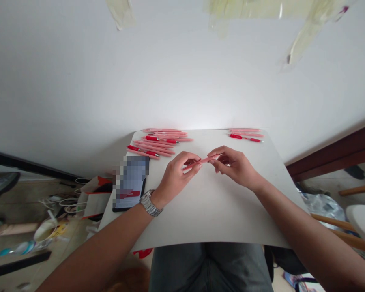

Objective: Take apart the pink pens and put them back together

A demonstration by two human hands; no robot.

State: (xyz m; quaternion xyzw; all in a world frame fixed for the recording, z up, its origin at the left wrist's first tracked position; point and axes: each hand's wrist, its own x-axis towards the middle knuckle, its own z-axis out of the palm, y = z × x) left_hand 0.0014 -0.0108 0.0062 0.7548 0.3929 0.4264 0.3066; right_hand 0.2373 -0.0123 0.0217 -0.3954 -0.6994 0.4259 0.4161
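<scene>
Between my two hands a slim pink pen [205, 160] is held level above the middle of the table. My left hand [182, 170], with a metal watch [151, 202] on its wrist, pinches the pen's left part. On its other end the fingertips of my right hand [231, 164] are closed. At the back left lies a loose pile of pink pens [158, 146], with a few red pens [161, 139] among them. A smaller row of pink pens [245, 132] lies at the back right, with one red pen [246, 138] in front.
A phone [130, 182], its screen blurred, lies at the table's left edge. The white table [207, 215] stands against a white wall [182, 73] with yellowed tape. Cables, a cup and a bottle [24, 247] litter the floor at left. Wooden chair parts [337, 227] are at right.
</scene>
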